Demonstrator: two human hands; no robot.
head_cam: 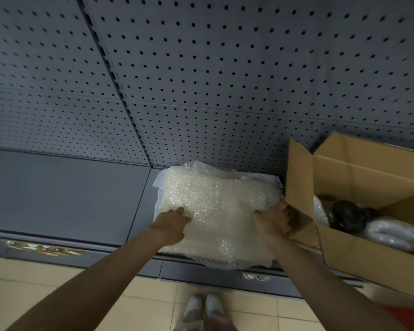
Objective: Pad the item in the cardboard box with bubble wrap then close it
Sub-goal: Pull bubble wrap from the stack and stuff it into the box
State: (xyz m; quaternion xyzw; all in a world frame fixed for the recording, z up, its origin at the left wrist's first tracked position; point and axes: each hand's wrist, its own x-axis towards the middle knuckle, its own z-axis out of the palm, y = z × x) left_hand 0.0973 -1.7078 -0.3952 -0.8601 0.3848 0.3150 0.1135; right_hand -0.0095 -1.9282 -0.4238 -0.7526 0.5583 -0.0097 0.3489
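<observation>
Bumpy clear bubble wrap sheet (215,211) lies on the grey metal shelf (65,194) at lower middle. Left hand (171,226) and right hand (273,222) both pinch its near edge, arms stretched out. Brown cardboard box (368,254) sits open at lower right.

Two bare hands grip a stack of bubble wrap (215,211) on a grey metal shelf (65,197): the left hand (171,225) clutches its near-left edge, the right hand (274,219) its right edge. Just beside it stands an open cardboard box (368,256), flaps raised, holding a dark item (347,215) among clear plastic. A perforated grey panel (225,80) rises behind.
</observation>
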